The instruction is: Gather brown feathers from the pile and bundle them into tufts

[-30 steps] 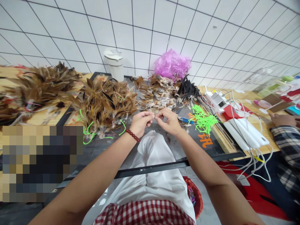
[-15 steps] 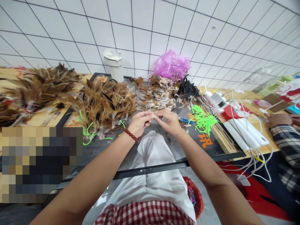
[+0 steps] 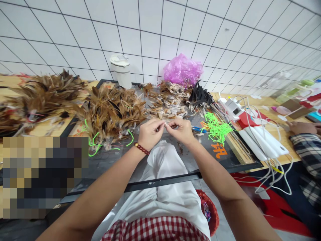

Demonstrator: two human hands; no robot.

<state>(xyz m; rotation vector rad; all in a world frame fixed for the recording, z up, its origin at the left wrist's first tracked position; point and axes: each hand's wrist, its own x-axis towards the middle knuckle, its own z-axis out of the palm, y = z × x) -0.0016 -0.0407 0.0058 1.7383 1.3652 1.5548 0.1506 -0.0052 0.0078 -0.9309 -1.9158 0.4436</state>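
My left hand (image 3: 151, 133) and my right hand (image 3: 179, 130) meet fingertip to fingertip above the dark board (image 3: 110, 167). Both are closed in a pinch, and whatever lies between the fingertips is too small to make out. Just beyond them lies a heap of pale-based feathers (image 3: 167, 103). To the left of my left hand spreads a bigger pile of brown feathers (image 3: 112, 113) with green strings at its near edge. Beside my right hand are a blue tool (image 3: 199, 129), partly hidden, and a tangle of bright green strings (image 3: 217, 129).
A lidded white cup (image 3: 121, 72) and a crumpled pink plastic bag (image 3: 183, 70) stand by the tiled wall. Black feathers (image 3: 200, 95) lie behind the strings. White cables and a power strip (image 3: 264, 142) are at right, near another person's plaid sleeve (image 3: 304, 150). Below hangs a red basket (image 3: 213, 214).
My left wrist has turned, bringing the back of the hand upward and a gold bead on the bracelet into sight. My fingertips stay together in nearly the same place.
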